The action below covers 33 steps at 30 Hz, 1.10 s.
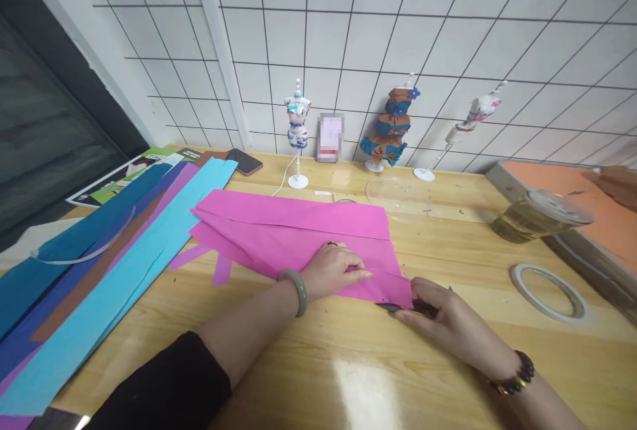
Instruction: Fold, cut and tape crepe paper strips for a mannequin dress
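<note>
A folded sheet of pink crepe paper [293,227] lies on the wooden table [348,363]. My left hand [332,269], with a pale green bangle on the wrist, presses flat on the sheet's near edge. My right hand [445,324], with a dark bead bracelet, grips dark scissors [398,307] at the sheet's near right corner; most of the scissors is hidden under the paper and my fingers. Two small pink strips [209,263] lie beside the sheet's left corner.
Long crepe strips in light blue, purple, brown and dark blue [99,284] lie at the left. A phone [243,161], three small mannequins [297,131], a clear plastic lid [398,194], a cup of yellowish drink [537,216] and a tape roll [547,290] are further back and right.
</note>
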{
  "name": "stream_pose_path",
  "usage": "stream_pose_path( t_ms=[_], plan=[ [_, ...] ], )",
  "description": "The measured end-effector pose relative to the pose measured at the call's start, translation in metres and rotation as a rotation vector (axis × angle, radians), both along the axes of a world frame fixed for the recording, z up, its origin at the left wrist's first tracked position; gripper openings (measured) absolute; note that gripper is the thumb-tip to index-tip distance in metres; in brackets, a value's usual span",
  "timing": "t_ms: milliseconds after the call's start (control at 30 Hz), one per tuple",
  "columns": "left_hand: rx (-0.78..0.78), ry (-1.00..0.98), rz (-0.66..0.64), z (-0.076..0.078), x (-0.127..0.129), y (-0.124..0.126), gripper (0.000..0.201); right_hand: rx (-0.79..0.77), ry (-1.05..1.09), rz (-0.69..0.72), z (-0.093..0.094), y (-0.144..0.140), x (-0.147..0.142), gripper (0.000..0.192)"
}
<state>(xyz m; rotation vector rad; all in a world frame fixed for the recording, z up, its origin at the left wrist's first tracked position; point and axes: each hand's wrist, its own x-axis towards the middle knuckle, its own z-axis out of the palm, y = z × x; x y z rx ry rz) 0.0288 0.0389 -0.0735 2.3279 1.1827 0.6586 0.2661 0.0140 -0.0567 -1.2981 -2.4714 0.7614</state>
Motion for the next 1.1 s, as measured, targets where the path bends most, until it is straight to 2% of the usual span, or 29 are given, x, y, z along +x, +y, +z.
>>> stream_pose_path(
  t_ms=[133,567,767,1100],
  plan=[
    [-0.006,-0.003,0.001,-0.002,-0.0001,0.0011,0.03,-0.081,0.015,0.015,0.0013,0.0005,0.0021,0.021],
    [0.009,-0.033,0.0,-0.0047,-0.0001,0.0013,0.03,-0.032,0.023,0.038,0.0007,0.0023,0.0006,0.02],
    [0.013,-0.034,0.002,-0.0039,-0.0003,0.0012,0.029,-0.009,0.015,0.032,-0.002,0.0019,0.0028,0.026],
    [-0.009,-0.022,-0.001,-0.0027,-0.0011,0.0003,0.03,-0.078,0.007,0.025,-0.0012,0.0017,0.0013,0.023]
  ],
)
